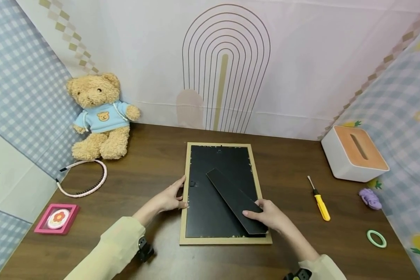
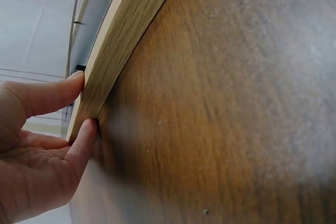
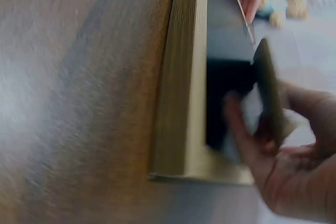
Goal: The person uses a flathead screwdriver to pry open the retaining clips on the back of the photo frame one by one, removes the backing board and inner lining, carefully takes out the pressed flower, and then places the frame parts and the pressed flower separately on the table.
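A picture frame (image 1: 227, 241) with a light wooden border lies face down on the table, its black backing board (image 1: 203, 219) facing up. A flat black stand leg (image 1: 232, 200) slants across the board. My right hand (image 1: 268, 214) pinches the leg's wide lower end between thumb and fingers. In the right wrist view, that end of the leg (image 3: 269, 90) is lifted off the board. At the left border, my left hand (image 1: 168, 199) grips the frame, thumb and fingertips on the wooden edge (image 2: 118, 45) in the left wrist view.
On the left are a teddy bear (image 1: 106, 116), a white headband (image 1: 103, 181) and a pink framed box (image 1: 73, 219). A yellow screwdriver (image 1: 321, 206), a tissue box (image 1: 343, 171), purple yarn (image 1: 370, 199) and a green ring (image 1: 372, 242) lie to the right.
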Motion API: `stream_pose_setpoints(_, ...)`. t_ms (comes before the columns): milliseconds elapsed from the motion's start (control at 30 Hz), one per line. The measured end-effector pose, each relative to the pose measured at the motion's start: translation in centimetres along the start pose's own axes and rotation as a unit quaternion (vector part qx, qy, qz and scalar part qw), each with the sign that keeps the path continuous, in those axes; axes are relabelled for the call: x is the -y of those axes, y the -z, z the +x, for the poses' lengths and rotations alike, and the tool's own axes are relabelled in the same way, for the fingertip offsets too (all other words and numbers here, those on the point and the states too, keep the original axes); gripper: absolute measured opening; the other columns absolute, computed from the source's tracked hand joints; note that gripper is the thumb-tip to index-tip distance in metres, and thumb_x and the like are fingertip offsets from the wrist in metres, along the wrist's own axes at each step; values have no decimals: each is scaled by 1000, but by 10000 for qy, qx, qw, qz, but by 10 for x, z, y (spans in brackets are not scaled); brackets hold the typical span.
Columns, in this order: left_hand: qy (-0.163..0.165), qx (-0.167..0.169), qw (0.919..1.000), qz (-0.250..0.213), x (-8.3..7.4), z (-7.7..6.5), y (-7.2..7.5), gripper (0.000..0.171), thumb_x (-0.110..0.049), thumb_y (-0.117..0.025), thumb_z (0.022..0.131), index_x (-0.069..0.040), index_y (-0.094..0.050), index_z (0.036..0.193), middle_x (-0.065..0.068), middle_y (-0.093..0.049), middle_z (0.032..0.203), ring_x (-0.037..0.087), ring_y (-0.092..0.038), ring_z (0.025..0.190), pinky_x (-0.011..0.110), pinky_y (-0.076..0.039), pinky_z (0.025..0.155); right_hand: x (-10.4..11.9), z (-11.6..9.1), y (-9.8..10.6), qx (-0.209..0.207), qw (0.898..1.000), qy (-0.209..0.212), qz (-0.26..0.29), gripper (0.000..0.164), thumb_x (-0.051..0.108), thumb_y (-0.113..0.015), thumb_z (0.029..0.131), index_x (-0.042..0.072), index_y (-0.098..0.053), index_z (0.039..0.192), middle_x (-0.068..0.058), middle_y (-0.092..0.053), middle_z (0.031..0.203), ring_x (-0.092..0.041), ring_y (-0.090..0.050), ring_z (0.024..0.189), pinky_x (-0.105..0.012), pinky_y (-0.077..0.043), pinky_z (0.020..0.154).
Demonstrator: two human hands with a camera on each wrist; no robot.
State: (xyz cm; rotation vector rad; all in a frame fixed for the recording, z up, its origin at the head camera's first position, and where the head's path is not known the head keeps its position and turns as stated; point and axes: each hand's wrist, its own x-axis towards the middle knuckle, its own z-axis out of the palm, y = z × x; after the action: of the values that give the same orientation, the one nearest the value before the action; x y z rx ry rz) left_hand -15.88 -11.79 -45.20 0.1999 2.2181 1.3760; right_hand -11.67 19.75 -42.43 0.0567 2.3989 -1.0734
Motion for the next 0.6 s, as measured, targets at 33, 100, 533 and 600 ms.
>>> stream_pose_setpoints(33, 4, -3, 10000, -28, 0, 0, 0, 96, 12, -68, 74, 2, -7, 148, 32, -23, 146, 44, -44, 124, 42, -44, 100, -4, 3, 1, 269, 9979, 0, 589, 47, 31, -69, 83, -7, -55, 106, -12, -63, 93, -11, -58, 69, -24, -48, 63)
stream_pose_setpoints(100, -2, 19, 10000, -95, 1, -1, 1, 96, 12, -67, 74, 3, -6, 148, 32, -22, 146, 43, -42, 126, 42, -43, 102, -10, 10, 1, 779, 9841, -13, 1595, 56, 26, -67, 85, -10, -45, 121, -15, -60, 108, -8, -60, 75, -22, -50, 70)
stream_pose_setpoints(533, -56, 478, 9980, 403, 1, -2, 7, 103, 13, -69, 71, 4, 0, 147, 26, 1, 154, 39, -5, 142, 38, -44, 101, -12, 27, 1, 1588, 9255, 550, 3394, 55, 16, -56, 92, -4, -30, 137, 2, -67, 95, -11, -70, 74, -24, -57, 63)
stream_pose_setpoints(600, -17, 413, 9980, 476, 0, -1, 7, 103, 13, -69, 70, 4, -2, 148, 26, -1, 154, 39, -6, 142, 37, -45, 100, -10, 25, 1, 1534, 9246, 613, 3434, 50, 15, -56, 92, -2, -34, 134, 3, -67, 93, -11, -70, 74, -24, -57, 62)
